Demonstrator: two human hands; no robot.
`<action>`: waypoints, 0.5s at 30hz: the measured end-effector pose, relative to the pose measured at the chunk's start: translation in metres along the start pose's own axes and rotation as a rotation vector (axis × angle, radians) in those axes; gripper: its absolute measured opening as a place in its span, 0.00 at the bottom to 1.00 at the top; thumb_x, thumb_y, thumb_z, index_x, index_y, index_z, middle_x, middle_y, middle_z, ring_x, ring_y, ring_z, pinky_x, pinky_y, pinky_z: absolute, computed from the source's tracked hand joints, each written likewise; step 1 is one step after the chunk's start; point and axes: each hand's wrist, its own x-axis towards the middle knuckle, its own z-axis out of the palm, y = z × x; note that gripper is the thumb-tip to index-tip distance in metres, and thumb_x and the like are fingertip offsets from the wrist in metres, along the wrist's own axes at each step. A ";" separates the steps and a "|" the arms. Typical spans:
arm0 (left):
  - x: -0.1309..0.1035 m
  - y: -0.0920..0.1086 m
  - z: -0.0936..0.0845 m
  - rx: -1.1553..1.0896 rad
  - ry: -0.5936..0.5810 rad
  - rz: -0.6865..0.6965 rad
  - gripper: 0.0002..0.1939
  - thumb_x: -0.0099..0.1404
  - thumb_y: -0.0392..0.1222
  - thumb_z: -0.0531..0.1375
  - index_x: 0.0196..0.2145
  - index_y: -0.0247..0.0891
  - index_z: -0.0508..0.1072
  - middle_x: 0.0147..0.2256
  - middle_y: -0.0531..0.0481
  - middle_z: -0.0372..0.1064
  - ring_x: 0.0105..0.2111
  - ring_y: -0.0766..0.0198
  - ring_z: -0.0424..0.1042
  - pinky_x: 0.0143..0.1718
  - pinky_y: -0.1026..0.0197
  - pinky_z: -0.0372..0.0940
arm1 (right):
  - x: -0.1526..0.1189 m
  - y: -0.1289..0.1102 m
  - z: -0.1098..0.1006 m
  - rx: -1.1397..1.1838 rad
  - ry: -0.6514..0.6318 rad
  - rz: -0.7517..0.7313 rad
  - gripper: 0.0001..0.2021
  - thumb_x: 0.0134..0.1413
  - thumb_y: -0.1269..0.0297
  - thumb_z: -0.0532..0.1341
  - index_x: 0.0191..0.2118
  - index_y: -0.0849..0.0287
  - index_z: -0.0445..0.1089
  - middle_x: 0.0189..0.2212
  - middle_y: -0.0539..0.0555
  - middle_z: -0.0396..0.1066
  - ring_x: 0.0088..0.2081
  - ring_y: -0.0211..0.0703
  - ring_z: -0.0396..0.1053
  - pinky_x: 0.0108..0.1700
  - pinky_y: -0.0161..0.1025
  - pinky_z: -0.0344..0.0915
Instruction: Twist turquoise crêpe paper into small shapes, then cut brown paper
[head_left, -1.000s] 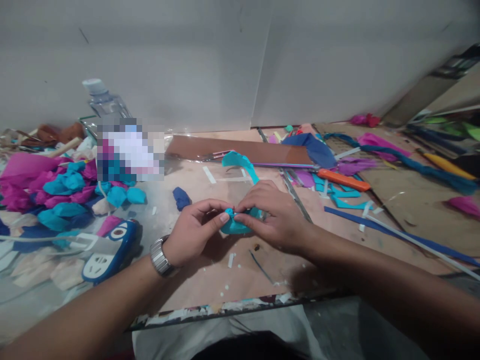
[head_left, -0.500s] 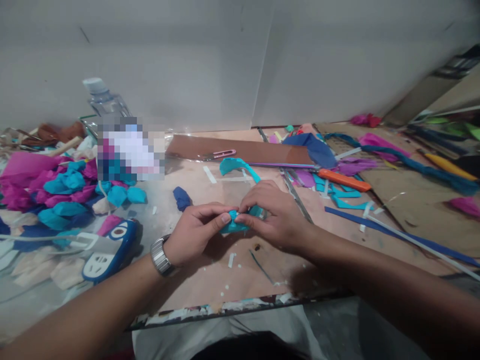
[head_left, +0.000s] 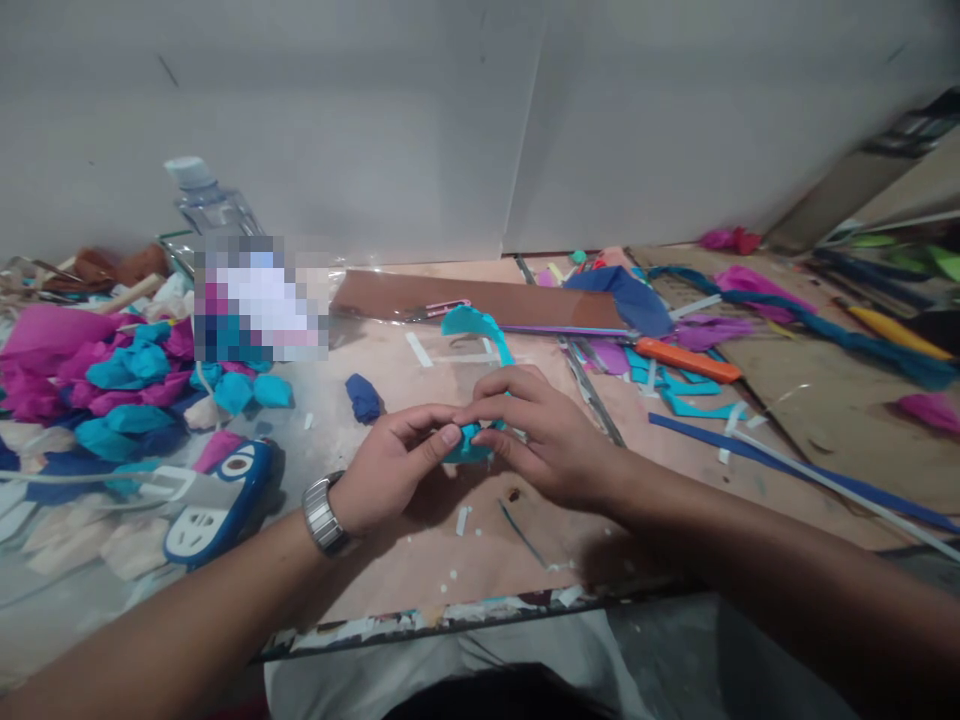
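Both hands meet over the middle of the table around a piece of turquoise crepe paper (head_left: 469, 447), gathered and crumpled where the fingertips press it. My left hand (head_left: 401, 455), with a metal watch (head_left: 324, 512) at the wrist, pinches it between thumb and forefinger. From the other side my right hand (head_left: 547, 435) closes on it, fingers curled over the top. A long turquoise strip (head_left: 480, 328) rises from behind the right fingers and curves back to the left. Left of the hands lies a dark blue crumpled paper piece (head_left: 364, 398).
Crumpled magenta and turquoise paper pieces (head_left: 135, 362) pile up at left, beside a blue-and-white power strip (head_left: 217, 505). A plastic bottle (head_left: 214, 208) stands behind. Farther back lie a brown sheet (head_left: 480, 308) and small snips (head_left: 442, 309). An orange-handled cutter (head_left: 686, 359) lies at right.
My right fingers have shifted slightly left over the turquoise paper, covering more of its gathered top. The loose strip has swung a little, curving higher. My left hand has hardly moved.
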 end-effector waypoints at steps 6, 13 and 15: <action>0.003 -0.008 -0.003 -0.136 0.072 0.009 0.12 0.71 0.46 0.65 0.50 0.44 0.77 0.42 0.51 0.75 0.42 0.65 0.72 0.46 0.64 0.66 | 0.001 0.004 -0.002 0.000 0.133 -0.007 0.09 0.70 0.66 0.61 0.53 0.55 0.73 0.46 0.56 0.75 0.50 0.46 0.72 0.55 0.47 0.67; 0.005 -0.007 -0.004 -0.142 0.114 0.024 0.13 0.68 0.45 0.69 0.48 0.43 0.77 0.37 0.53 0.73 0.37 0.68 0.71 0.41 0.66 0.66 | 0.001 0.004 -0.002 -0.005 0.151 0.004 0.07 0.71 0.65 0.59 0.51 0.55 0.71 0.45 0.54 0.76 0.49 0.46 0.72 0.56 0.47 0.66; 0.005 -0.008 -0.003 -0.145 0.119 0.017 0.12 0.68 0.45 0.69 0.47 0.42 0.77 0.39 0.52 0.75 0.39 0.67 0.73 0.43 0.65 0.66 | 0.001 0.004 -0.002 -0.010 0.155 0.005 0.07 0.72 0.65 0.58 0.51 0.55 0.70 0.45 0.54 0.77 0.49 0.46 0.72 0.56 0.47 0.65</action>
